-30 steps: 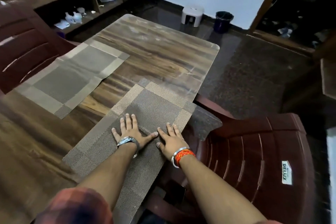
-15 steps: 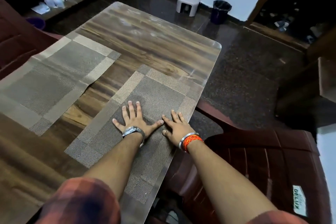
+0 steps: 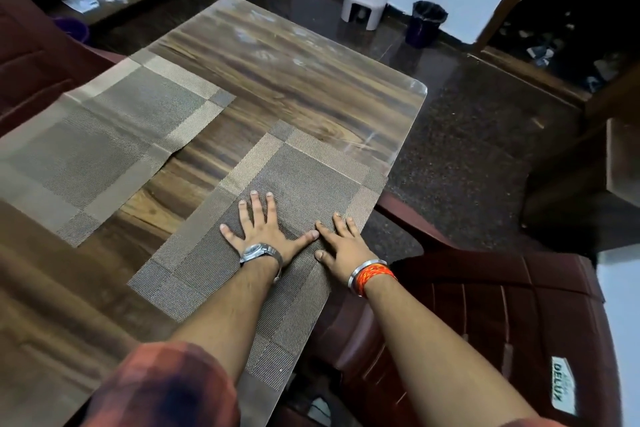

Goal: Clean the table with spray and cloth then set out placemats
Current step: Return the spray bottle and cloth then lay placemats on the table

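Slid further onto the worktop (image 3: 294, 80), mat (image 3: 311, 170) lies beneath left hand (image 3: 263, 229) and right hand (image 3: 341, 244), fingers (image 3: 258, 208) spread flat, pressing it.

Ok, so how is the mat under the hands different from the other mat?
The near placemat has the left hand and right hand pressed flat on it; the far placemat is untouched. The near placemat lies smooth along the right edge of the table; the far placemat shows a crease and a lifted edge. Both have the same woven bordered pattern.
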The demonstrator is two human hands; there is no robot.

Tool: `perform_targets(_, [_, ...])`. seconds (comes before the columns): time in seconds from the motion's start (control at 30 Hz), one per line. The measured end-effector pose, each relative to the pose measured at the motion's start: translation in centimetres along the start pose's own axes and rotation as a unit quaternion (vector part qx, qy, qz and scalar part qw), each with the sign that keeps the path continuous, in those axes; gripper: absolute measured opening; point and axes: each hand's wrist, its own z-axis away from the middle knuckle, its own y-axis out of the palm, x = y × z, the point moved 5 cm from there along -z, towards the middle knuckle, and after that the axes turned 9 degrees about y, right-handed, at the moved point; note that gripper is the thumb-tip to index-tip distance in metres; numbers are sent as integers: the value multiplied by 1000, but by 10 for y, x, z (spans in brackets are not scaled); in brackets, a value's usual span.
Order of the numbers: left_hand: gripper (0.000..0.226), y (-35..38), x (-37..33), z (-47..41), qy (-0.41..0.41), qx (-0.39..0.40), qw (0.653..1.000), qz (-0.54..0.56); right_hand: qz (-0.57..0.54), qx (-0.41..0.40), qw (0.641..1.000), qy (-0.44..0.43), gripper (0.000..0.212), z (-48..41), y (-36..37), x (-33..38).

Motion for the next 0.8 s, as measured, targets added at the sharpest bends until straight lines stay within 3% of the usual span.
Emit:
perform_targets(0.37, [133, 0, 8, 10, -9, 4, 1000, 10, 90, -22, 996, -4, 62, 2, -1, 6])
perform_targets(0.8, [131, -1, 8, 9, -9, 7, 1000, 11, 50, -6, 999, -19, 65, 0, 0, 3])
